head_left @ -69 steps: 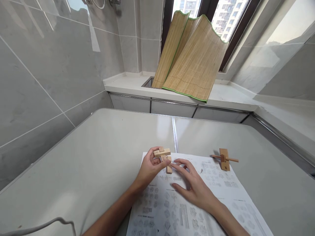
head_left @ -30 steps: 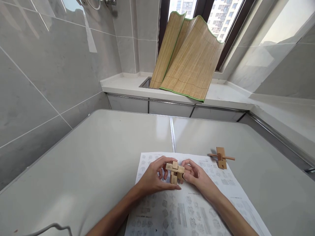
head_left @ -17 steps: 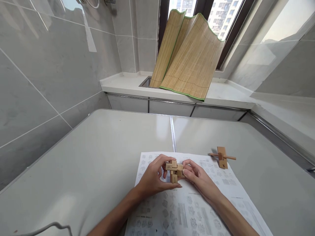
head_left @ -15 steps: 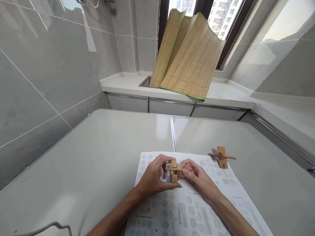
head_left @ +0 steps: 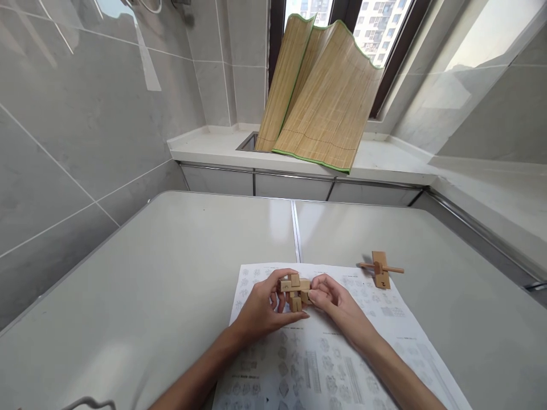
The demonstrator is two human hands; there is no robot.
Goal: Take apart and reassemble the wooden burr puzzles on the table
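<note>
Both hands hold a wooden interlocking puzzle (head_left: 294, 291) of light, square-cut pieces, raised over a printed sheet (head_left: 294, 364). My left hand (head_left: 267, 302) grips it from the left, with fingers along the top and back and the thumb under the bottom piece. My right hand (head_left: 337, 302) pinches the piece on its right side between thumb and fingers. Pale diagrams of block shapes cover the sheet. On its upper right corner lies another wooden puzzle (head_left: 380, 269), a flat numbered plate crossed by a thin rod.
The grey-white table (head_left: 128, 285) has a seam strip (head_left: 296, 228) down its middle. Behind it runs a white ledge (head_left: 205, 149), where a folded bamboo mat (head_left: 329, 102) leans before the window. A grey cable (head_left: 92, 403) lies at the lower left. Tiled walls stand on either side.
The view has shifted slightly, so everything sits a little further left. Both hands keep hold of the puzzle, which looks turned very slightly.
</note>
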